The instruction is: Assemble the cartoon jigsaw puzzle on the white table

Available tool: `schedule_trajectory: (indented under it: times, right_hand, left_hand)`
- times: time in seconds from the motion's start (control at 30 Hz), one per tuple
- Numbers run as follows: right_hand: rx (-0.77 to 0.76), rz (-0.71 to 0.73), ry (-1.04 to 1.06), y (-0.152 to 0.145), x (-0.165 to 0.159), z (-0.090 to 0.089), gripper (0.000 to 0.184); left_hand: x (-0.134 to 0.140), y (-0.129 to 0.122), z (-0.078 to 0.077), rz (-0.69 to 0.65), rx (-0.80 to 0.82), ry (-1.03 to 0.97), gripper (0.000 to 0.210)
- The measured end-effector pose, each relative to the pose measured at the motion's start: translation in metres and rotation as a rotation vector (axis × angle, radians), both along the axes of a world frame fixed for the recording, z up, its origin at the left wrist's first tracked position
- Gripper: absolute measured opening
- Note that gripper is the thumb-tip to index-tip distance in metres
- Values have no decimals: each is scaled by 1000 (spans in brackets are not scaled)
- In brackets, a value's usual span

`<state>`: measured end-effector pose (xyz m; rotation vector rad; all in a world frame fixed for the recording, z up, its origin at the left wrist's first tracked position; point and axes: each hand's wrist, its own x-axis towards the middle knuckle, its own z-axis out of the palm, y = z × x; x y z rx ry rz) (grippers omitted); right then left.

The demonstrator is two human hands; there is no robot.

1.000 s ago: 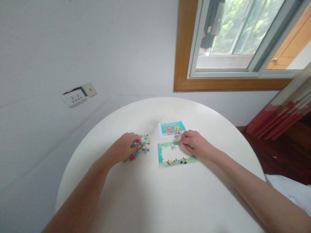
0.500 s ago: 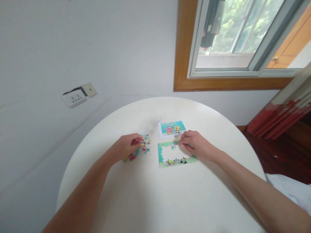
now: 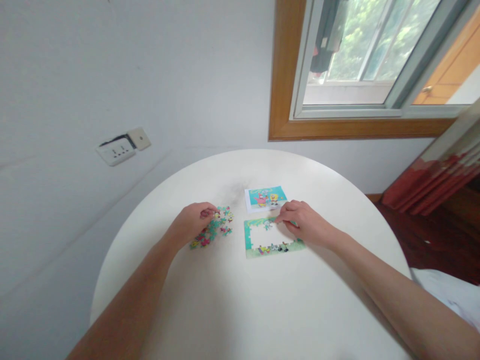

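My left hand (image 3: 191, 221) is at the left edge of a loose heap of small, colourful jigsaw pieces (image 3: 213, 230). Its fingers are curled and the tips come together over the heap; whatever is pinched there is too small to make out. My right hand (image 3: 303, 221) reaches over the right side of a jigsaw puzzle (image 3: 248, 240) with a green and teal cartoon border and a white middle. Thumb and forefinger are closed at its upper edge, hiding that corner. I cannot see what they hold, if anything.
Behind the puzzle lies a cartoon picture card (image 3: 264, 198) on white paper. Everything rests on a round white table (image 3: 225, 305) against the wall. A socket plate (image 3: 117, 150) is on the wall at left, a window (image 3: 360, 60) at right, and a red curtain (image 3: 423, 180) beyond.
My left hand has drawn back slightly up and to the left, baring more of the heap of pieces. My right hand stays at the same spot on the puzzle.
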<state>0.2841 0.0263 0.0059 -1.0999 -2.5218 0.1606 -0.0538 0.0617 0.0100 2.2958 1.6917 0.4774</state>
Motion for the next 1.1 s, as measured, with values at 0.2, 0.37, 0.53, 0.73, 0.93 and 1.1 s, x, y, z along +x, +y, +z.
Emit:
schedule_trajectory:
  times: [0.2,0.37,0.53,0.73,0.93,1.1]
  right_hand:
    - [6,0,10,0,1,0,32]
    - [9,-6,6,1,2,0,32]
    - [3,-10,-4,-1,1,2,32]
    - [-3,-2,-4,0,2,2,32]
    - [-8,-5,-4,0,1,1,32]
    - [0,-2,-3,-1,0,3,32]
  left_hand:
    - [-17,7,0,-18,108,84,36]
    - [-43,13,1,18,73,165,35]
    - [-49,13,1,67,-8,217,36]
    - [-48,10,3,65,-44,206,39]
    - [-50,13,-3,77,-56,171,39]
    - [-46,12,-4,104,-60,164,36]
